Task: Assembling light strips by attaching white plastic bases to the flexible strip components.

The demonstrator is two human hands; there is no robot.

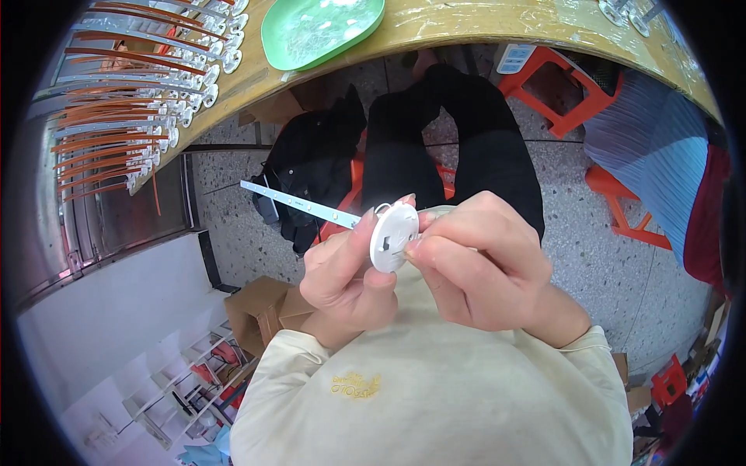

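My left hand (346, 283) is closed on the edge of a white round plastic disc (395, 233) with small slots in its face. A narrow pale LED strip (299, 203) sticks out to the left from behind the disc. A small loop of wire shows at the disc's upper edge. My right hand (486, 264) pinches at the right side of the disc's face. Something thin shows at its fingertips, too small to name. Both hands are raised in front of my chest, over my lap.
A green tray (272, 35) with small clear pieces stands on the wooden table (497, 19). Many LED strips (116, 128) with white discs overhang the table's left end. Red stools (563, 85) stand under and beside it. A person in a blue pleated garment (641, 140) is at the right.
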